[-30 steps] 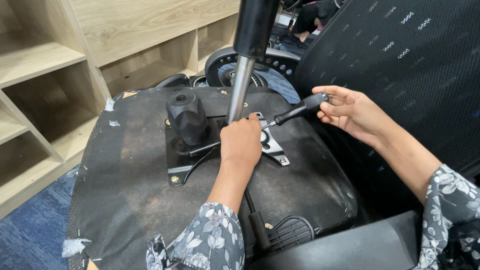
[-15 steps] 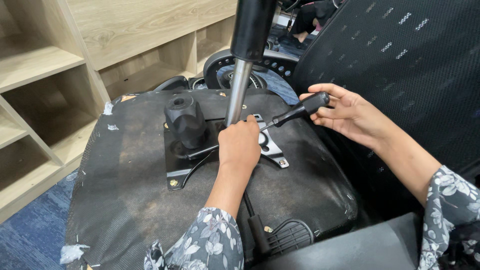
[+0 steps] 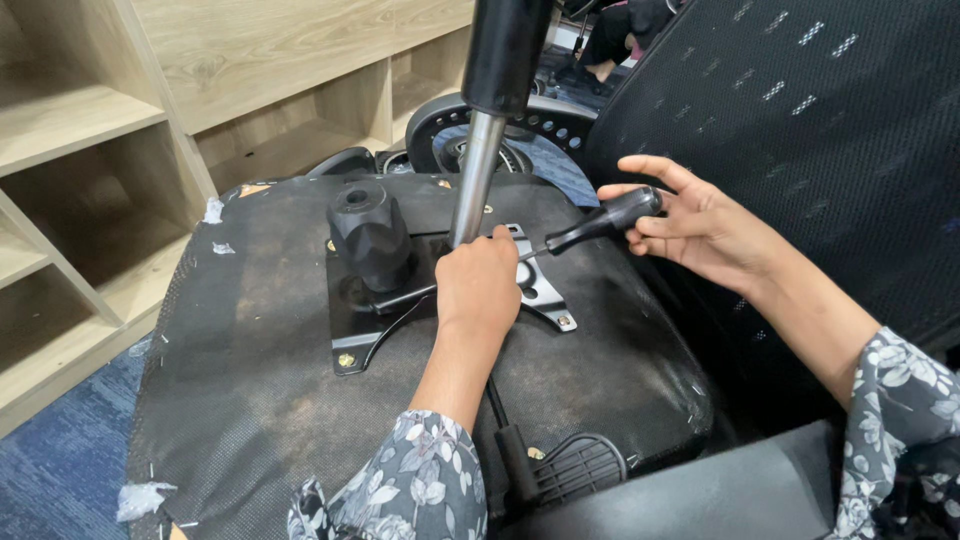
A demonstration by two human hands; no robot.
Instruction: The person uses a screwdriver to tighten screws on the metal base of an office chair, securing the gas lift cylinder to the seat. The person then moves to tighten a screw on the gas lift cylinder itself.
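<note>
I see the screwdriver point(image 3: 600, 222) just right of frame centre, black handle up at 2 o'clock, thin shaft running down toward 8 o'clock onto the metal plate point(image 3: 545, 295) on the underside of the upturned chair seat point(image 3: 250, 400). My right hand point(image 3: 700, 225) has its fingers curled round the handle, index finger stretched out over the top. Tip itself is hidden behind my left hand point(image 3: 478, 285), can't tell what it sits on

Left hand is closed into a loose fist, knuckles up, pressed on the plate right at the foot of the gas lift column point(image 3: 478, 170). Whether it pinches anything under there, can't tell

Column rises from the plate toward 12 o'clock, shiny lower tube, black upper sleeve running out of frame. At 9 o'clock of the left hand, a black knob point(image 3: 368, 232) stands on the same mechanism; a thin lever point(image 3: 400, 300) runs below it. Brass-coloured bolt point(image 3: 345, 359) at the plate's 7 o'clock corner

Further out: black mesh backrest point(image 3: 800, 120) fills 1 to 3 o'clock, a ribbed black pad point(image 3: 580, 465) at 5 o'clock on the seat edge, chair base with a castor point(image 3: 450, 130) at 12 o'clock behind the column, wooden shelves point(image 3: 90, 150) from 9 to 11 o'clock, blue carpet point(image 3: 60, 470) at 8 o'clock
</note>
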